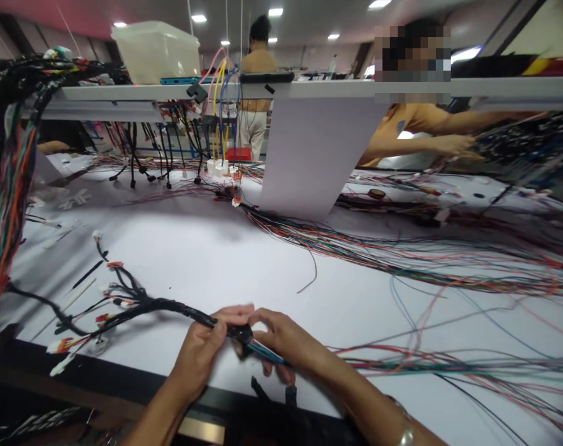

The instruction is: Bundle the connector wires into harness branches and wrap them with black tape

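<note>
We've got a black wiring harness, plus red, blue and green loose wires, all on a white table top.

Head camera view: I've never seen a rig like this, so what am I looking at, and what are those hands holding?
There's no machine here. This one picture comes from a camera worn on a person's head, looking down at their bare hands. The left hand and right hand both grip a black-wrapped wire harness, near where thin coloured wires come out. Its branches end in small connectors and lie on a white table. Across the table, a co-worker reaches into more wiring, below a long shelf.
</note>
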Tool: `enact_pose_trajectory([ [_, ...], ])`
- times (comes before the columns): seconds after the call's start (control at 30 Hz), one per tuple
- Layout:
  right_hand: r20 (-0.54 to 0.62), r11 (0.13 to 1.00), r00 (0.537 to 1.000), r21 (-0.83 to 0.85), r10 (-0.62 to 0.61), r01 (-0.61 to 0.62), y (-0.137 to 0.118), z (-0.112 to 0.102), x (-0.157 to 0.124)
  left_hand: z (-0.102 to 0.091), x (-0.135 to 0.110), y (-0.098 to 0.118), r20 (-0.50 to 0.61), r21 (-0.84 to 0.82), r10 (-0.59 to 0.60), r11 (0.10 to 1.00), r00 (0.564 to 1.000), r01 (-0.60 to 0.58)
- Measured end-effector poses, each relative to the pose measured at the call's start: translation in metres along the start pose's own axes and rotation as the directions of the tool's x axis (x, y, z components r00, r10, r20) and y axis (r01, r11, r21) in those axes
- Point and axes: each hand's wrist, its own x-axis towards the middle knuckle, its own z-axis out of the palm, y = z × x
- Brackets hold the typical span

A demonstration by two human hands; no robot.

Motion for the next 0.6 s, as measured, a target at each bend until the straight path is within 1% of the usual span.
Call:
enact_pose_trajectory([
  [0.03, -0.021, 0.999, 1.000, -0.034, -0.020, 0.020, -0.001, -0.001, -0.001, -0.001, 0.002, 0.001, 0.003, 0.093, 0.003, 0.996, 1.000, -0.004],
  [0.07, -0.085, 0.994, 0.992, -0.071, -0.092, 0.086, -0.002, 0.001, -0.003, -0.002, 0.003, 0.003, -0.026, 0.175, 0.002, 0.985, 1.000, 0.003],
  [0.1, -0.147, 0.974, 0.968, -0.134, -0.203, 0.184, -0.003, 0.004, -0.006, -0.002, 0.005, 0.004, -0.076, 0.233, -0.004, 0.972, 0.997, 0.022],
  [0.13, -0.182, 0.929, 0.927, -0.236, -0.329, 0.284, -0.005, 0.009, -0.011, -0.001, 0.007, 0.005, -0.135, 0.259, -0.017, 0.965, 0.991, 0.051],
  [0.17, -0.189, 0.858, 0.877, -0.374, -0.441, 0.351, -0.006, 0.016, -0.016, 0.000, 0.008, 0.005, -0.189, 0.256, -0.034, 0.963, 0.981, 0.083],
  [0.2, -0.173, 0.766, 0.836, -0.527, -0.520, 0.368, -0.007, 0.023, -0.020, 0.002, 0.008, 0.005, -0.227, 0.237, -0.053, 0.965, 0.973, 0.108],
  [0.23, -0.149, 0.665, 0.813, -0.665, -0.563, 0.339, -0.007, 0.029, -0.023, 0.004, 0.008, 0.005, -0.249, 0.211, -0.074, 0.969, 0.966, 0.129],
  [0.27, -0.129, 0.576, 0.805, -0.763, -0.580, 0.293, -0.007, 0.035, -0.026, 0.007, 0.007, 0.005, -0.267, 0.185, -0.095, 0.972, 0.959, 0.148],
  [0.3, -0.132, 0.535, 0.804, -0.806, -0.580, 0.253, -0.005, 0.039, -0.027, 0.008, 0.006, 0.005, -0.282, 0.162, -0.113, 0.973, 0.953, 0.164],
  [0.33, -0.165, 0.559, 0.802, -0.794, -0.574, 0.237, -0.004, 0.040, -0.027, 0.010, 0.004, 0.005, -0.294, 0.148, -0.125, 0.974, 0.947, 0.174],
  [0.37, -0.223, 0.641, 0.797, -0.726, -0.561, 0.249, -0.002, 0.039, -0.026, 0.010, 0.003, 0.005, -0.305, 0.145, -0.126, 0.973, 0.944, 0.177],
  [0.4, -0.303, 0.756, 0.793, -0.593, -0.528, 0.276, 0.000, 0.035, -0.025, 0.011, 0.001, 0.005, -0.312, 0.149, -0.118, 0.974, 0.943, 0.172],
  [0.43, -0.385, 0.863, 0.800, -0.408, -0.459, 0.299, 0.001, 0.030, -0.023, 0.010, -0.001, 0.005, -0.313, 0.154, -0.096, 0.977, 0.945, 0.150],
  [0.47, -0.424, 0.932, 0.831, -0.209, -0.359, 0.297, 0.002, 0.023, -0.020, 0.010, -0.002, 0.004, -0.298, 0.154, -0.064, 0.981, 0.953, 0.114],
  [0.5, -0.394, 0.964, 0.883, -0.042, -0.257, 0.262, 0.003, 0.016, -0.016, 0.010, -0.002, 0.004, -0.265, 0.140, -0.027, 0.988, 0.964, 0.066],
  [0.53, -0.303, 0.979, 0.938, 0.058, -0.171, 0.197, 0.003, 0.010, -0.013, 0.009, -0.002, 0.003, -0.219, 0.104, 0.007, 0.994, 0.976, 0.016],
  [0.57, -0.182, 0.990, 0.978, 0.080, -0.102, 0.118, 0.003, 0.004, -0.010, 0.009, -0.002, 0.003, -0.159, 0.053, 0.031, 0.998, 0.987, -0.022],
  [0.6, -0.087, 0.998, 0.995, 0.033, -0.050, 0.053, 0.003, -0.001, -0.008, 0.009, -0.001, 0.003, -0.095, 0.008, 0.045, 0.999, 0.994, -0.045],
])
